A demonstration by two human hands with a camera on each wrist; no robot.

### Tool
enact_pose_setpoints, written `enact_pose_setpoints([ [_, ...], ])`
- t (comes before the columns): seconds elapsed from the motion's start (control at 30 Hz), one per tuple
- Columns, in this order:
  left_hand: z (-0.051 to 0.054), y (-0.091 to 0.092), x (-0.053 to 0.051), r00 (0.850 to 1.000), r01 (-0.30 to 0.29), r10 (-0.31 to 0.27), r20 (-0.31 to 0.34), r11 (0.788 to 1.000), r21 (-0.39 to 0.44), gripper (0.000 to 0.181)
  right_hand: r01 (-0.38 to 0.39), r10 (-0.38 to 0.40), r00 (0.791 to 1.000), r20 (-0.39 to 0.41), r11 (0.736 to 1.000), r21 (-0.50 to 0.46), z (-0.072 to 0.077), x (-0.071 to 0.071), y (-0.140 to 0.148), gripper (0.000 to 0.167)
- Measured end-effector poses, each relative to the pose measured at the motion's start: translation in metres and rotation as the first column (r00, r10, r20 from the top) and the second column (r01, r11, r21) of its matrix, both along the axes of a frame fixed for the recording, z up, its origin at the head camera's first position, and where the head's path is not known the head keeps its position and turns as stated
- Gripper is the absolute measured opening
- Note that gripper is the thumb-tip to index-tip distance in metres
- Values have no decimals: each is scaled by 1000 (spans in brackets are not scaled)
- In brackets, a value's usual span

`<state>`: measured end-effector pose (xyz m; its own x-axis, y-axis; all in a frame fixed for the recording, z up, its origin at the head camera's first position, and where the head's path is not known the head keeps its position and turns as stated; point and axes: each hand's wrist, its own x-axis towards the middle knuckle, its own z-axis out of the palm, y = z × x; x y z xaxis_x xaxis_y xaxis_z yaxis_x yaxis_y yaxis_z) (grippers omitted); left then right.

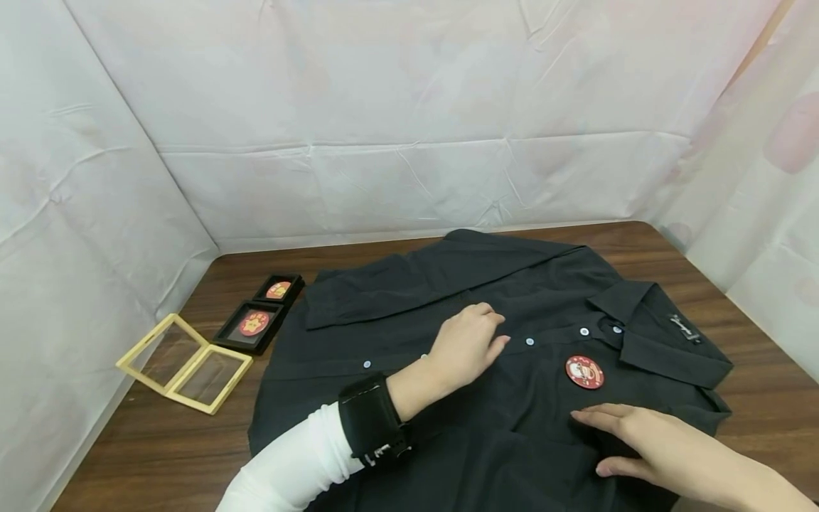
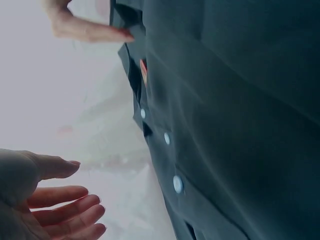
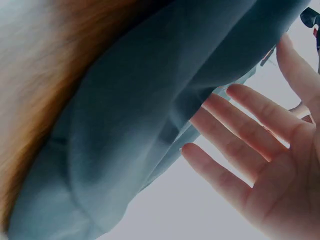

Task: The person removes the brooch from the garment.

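Note:
A dark button-up shirt [image 1: 486,405] lies spread on the wooden table, its collar [image 1: 672,334] toward the right. On its chest is a round red badge [image 1: 584,372]. My left hand [image 1: 463,345] hovers above the button placket, fingers loosely bent and holding nothing; the left wrist view shows the hand [image 2: 60,200] apart from the cloth. My right hand [image 1: 652,444] is over the shirt's near side below the badge, fingers extended. In the right wrist view, that hand [image 3: 270,165] has spread fingers near the fabric; whether they touch it I cannot tell.
To the left, a yellow-framed clear case [image 1: 207,348] stands unfolded on the table [image 1: 173,448]. Beside it, a black case [image 1: 224,334] lies opened with two round red-and-yellow badges inside. White cloth walls [image 1: 409,178] rise behind and at both sides.

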<state>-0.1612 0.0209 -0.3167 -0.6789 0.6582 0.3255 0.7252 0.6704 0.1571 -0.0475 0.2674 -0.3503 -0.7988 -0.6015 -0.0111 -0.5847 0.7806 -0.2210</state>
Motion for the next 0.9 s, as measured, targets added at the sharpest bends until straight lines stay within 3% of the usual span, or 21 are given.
enact_pose_setpoints([
  [0.2,-4,26,4,996,87,-88,-18,995,-57,27,109,-109,994,5,994,-23,7,-2,9,50],
  [0.4,-9,50,9,986,169,-168,20,977,-131,25,201,-202,979,-34,979,-31,6,-7,20,49],
  [0.63,-17,70,13,977,211,-206,48,963,-168,11,266,-274,955,-118,961,-79,1,-15,29,47],
  [0.9,-25,92,14,976,211,-190,111,951,-228,9,254,-261,956,-135,965,-69,-7,-23,38,47],
])
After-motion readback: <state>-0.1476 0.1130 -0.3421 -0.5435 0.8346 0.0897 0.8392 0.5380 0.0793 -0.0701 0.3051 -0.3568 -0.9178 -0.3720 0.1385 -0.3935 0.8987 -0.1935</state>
